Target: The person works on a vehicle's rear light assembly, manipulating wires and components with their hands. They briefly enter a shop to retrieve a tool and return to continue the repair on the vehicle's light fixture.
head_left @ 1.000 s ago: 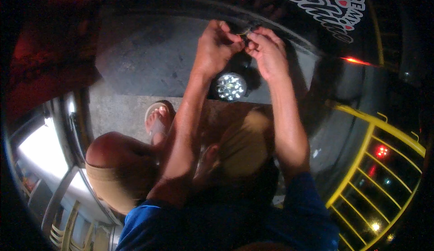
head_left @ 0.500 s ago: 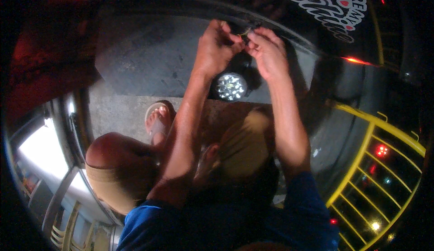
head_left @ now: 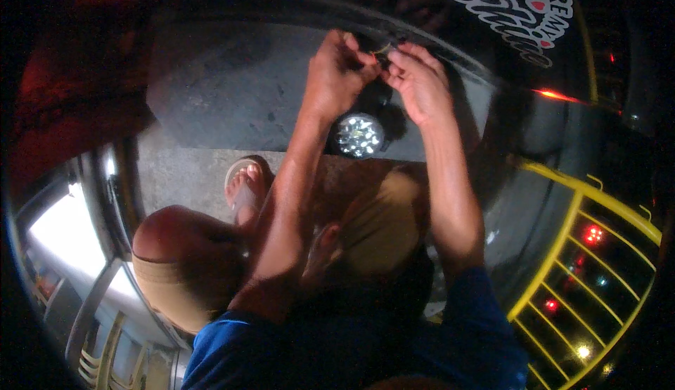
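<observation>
A small yellowish wire piece [head_left: 380, 50] lies crosswise between both hands, pinched at its left end by the left hand [head_left: 336, 77] fingers and at its right end by the right hand [head_left: 416, 81] fingers, above the round LED lamp [head_left: 358, 135].

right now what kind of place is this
Likely outdoors at night beside a vehicle: bare concrete ground, a yellow metal railing, and both hands working over a lit LED lamp.

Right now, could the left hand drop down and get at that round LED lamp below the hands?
Probably yes. The round LED lamp sits just below the left hand, beside its wrist, with nothing between them. But that hand's fingertips are pinched, together with the right hand, on a small thin piece, so it would have to release first.
</observation>
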### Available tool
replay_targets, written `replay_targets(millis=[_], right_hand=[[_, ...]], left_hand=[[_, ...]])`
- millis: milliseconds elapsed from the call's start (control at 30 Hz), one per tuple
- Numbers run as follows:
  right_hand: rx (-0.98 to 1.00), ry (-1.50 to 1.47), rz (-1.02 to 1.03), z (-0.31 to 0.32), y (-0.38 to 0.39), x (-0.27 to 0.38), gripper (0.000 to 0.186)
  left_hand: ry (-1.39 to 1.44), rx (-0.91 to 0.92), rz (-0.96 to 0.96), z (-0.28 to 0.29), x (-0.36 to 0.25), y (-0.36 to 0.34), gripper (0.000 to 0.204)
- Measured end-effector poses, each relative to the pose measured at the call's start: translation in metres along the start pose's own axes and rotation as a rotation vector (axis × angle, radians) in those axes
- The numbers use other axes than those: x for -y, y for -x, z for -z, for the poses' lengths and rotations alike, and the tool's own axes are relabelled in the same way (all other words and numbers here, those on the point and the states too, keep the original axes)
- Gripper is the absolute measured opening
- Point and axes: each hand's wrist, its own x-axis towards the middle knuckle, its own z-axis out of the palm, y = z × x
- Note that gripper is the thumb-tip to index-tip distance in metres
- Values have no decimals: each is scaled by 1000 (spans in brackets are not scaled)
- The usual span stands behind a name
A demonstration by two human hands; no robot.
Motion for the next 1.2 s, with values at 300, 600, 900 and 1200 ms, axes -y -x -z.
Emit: replay_targets(millis=[300, 600, 900, 1200], right_hand=[[5, 7, 12, 2, -2, -3, 23], [2, 26, 27, 0, 0, -1, 23], [-13, 26, 44, -1, 0, -4, 22], [-7, 35, 57, 0, 1, -5, 23]], left_hand=[[98, -8, 9, -1, 5, -1, 37], [25, 35, 7, 1, 1, -1, 39], [113, -5, 15, 1, 2, 0, 36], [116, 10, 1, 0, -1, 1, 36]])
